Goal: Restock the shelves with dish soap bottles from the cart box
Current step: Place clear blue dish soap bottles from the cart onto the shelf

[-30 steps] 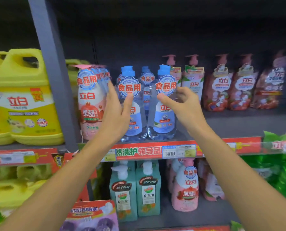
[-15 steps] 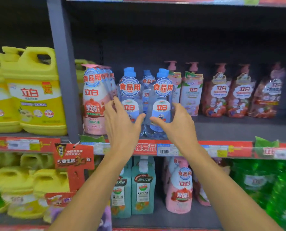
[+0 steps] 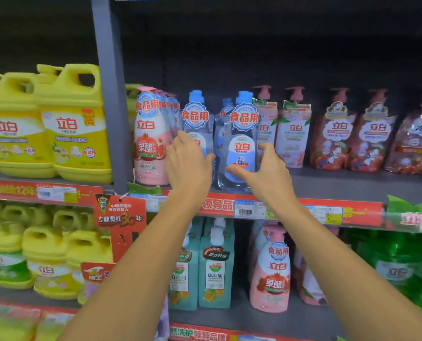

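Observation:
Two clear dish soap bottles with blue caps stand at the front of the middle shelf [image 3: 352, 190]. My left hand [image 3: 187, 163] lies against the left bottle [image 3: 197, 119], its fingers fairly straight over the label. My right hand [image 3: 261, 173] wraps the lower part of the right bottle [image 3: 242, 143], thumb across the front and fingers round its right side. A third blue-capped bottle [image 3: 226, 107] stands behind, between them. The cart box is out of sight.
A pink pomegranate bottle [image 3: 150, 143] stands just left of my left hand, beside the grey upright post [image 3: 111, 107]. Pink pump bottles [image 3: 293, 134] and red refill pouches [image 3: 333, 141] fill the shelf to the right. Yellow jugs [image 3: 74, 129] sit left; teal, pink and green bottles stand below.
Both hands slid down from the bottles' round neck tags to their lower bodies. The view has shifted so the shelf sits farther right and the bottles look closer.

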### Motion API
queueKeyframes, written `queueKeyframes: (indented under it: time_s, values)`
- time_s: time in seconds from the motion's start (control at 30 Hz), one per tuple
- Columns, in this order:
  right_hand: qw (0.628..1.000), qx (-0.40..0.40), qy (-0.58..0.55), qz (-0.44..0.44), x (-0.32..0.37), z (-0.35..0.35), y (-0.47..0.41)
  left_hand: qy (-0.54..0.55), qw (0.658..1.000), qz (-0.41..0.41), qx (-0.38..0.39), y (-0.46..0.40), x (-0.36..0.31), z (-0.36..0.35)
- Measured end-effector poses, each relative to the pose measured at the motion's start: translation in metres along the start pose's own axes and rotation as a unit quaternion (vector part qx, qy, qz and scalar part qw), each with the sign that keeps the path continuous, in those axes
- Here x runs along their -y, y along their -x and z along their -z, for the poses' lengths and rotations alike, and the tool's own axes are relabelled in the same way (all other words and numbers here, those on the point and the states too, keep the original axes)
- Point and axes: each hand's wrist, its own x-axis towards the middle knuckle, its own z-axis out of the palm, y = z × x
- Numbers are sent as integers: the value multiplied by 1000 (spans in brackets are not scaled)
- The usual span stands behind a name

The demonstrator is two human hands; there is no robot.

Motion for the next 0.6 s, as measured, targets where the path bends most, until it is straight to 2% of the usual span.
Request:
queueKeyframes:
  time_s: [0.3,0.6]
  values:
    - [1000,17,-19,10,-7,2,-6,-18,998,56,4,-25,-6,-28]
    - [999,21,-27,8,-16,-1,-19,-29,998,61,5,-50,-3,-53]
